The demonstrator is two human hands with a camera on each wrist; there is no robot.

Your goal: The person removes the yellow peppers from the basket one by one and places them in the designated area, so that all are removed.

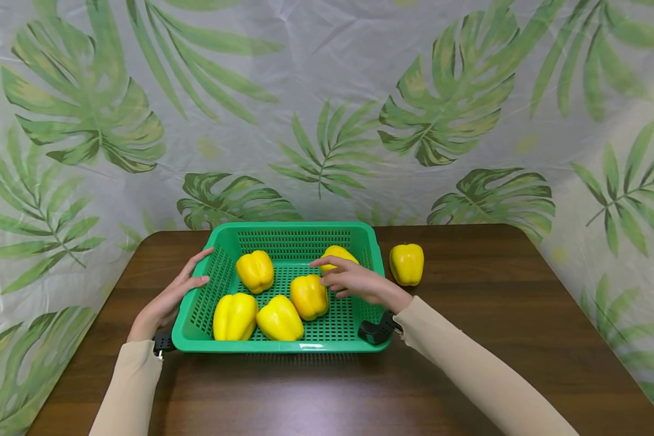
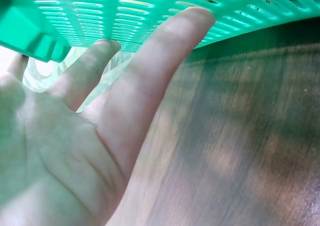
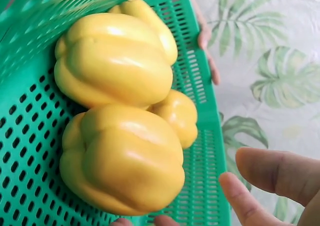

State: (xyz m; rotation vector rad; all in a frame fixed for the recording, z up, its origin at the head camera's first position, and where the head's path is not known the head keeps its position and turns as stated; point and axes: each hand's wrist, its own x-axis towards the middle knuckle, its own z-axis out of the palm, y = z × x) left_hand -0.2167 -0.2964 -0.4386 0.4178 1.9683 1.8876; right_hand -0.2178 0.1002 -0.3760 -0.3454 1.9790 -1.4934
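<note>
Right grip [image 1: 355,283] over green basket [image 1: 283,347], yellow pepper [image 1: 308,298] just beside.

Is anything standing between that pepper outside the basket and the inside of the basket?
Yes: the basket's right wall stands between the loose pepper and the inside. The right hand also reaches in across that wall. Nothing else visible stands between them.
</note>
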